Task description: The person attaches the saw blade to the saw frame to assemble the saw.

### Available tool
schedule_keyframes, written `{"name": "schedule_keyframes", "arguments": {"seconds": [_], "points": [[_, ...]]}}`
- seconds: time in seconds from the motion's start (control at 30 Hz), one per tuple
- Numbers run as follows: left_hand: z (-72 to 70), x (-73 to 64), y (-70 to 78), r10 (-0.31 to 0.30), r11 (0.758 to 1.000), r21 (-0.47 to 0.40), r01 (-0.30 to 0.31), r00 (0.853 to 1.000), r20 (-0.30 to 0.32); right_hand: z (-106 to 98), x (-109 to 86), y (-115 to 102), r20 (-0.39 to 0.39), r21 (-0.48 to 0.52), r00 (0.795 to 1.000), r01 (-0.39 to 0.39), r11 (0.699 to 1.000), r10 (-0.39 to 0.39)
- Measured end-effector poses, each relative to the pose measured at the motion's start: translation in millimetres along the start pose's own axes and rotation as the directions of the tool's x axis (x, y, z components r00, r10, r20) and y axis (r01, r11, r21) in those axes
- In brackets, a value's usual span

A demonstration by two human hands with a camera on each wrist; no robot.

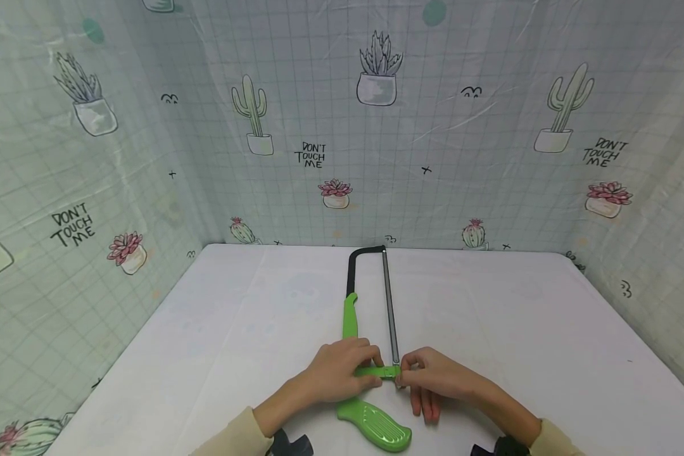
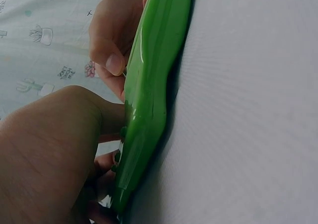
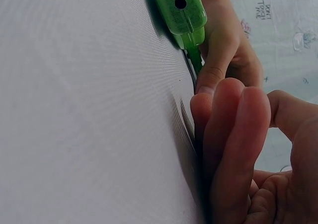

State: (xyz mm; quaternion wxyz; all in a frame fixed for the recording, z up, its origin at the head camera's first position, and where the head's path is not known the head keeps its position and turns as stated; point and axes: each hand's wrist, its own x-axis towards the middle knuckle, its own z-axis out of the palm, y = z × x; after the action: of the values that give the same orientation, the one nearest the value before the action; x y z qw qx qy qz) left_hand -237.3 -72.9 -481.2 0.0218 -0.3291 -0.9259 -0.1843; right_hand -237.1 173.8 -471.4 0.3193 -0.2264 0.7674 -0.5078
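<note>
A hacksaw with a green handle (image 1: 376,425), a black front frame (image 1: 351,272) and a grey blade (image 1: 390,310) lies on the table, its far end pointing away from me. My left hand (image 1: 337,370) holds the green crossbar (image 1: 383,372) between thumb and fingers. At the crossbar's right end, by the near end of the blade, my right hand (image 1: 433,373) pinches a small part, mostly hidden by the fingertips. Its other fingers (image 3: 223,129) extend down near the tabletop. The left wrist view shows the green handle (image 2: 154,75) close up beside the left hand (image 2: 44,149).
The white table (image 1: 251,304) reaches back to a cactus-printed cloth (image 1: 433,139) that hangs behind it and on both sides. Black straps (image 1: 291,444) sit at the wrists, by the cream sleeves (image 1: 236,437).
</note>
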Motion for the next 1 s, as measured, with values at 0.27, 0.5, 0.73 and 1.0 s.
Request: {"name": "schedule_keyframes", "arguments": {"seconds": [0.27,0.5,0.73,1.0], "points": [[-0.4,-0.5,0.0,0.004,1.0,-0.004,-0.004,1.0,-0.006,-0.2,1.3,0.4,0.006,0.001,1.0,0.008,1.0,-0.008],[0.6,-1.1,0.2,0.012,1.0,-0.011,-0.012,1.0,-0.012,-0.9,1.3,1.1,0.02,0.01,1.0,0.009,1.0,-0.009],[-0.6,-1.5,1.2,0.016,1.0,-0.017,-0.017,1.0,-0.011,-0.9,0.6,1.4,0.021,0.018,1.0,0.0,1.0,0.0],[0.4,-0.6,0.8,0.009,1.0,-0.016,-0.009,1.0,-0.007,-1.1,0.1,3.3,0.018,0.024,1.0,0.01,1.0,-0.011]]}}
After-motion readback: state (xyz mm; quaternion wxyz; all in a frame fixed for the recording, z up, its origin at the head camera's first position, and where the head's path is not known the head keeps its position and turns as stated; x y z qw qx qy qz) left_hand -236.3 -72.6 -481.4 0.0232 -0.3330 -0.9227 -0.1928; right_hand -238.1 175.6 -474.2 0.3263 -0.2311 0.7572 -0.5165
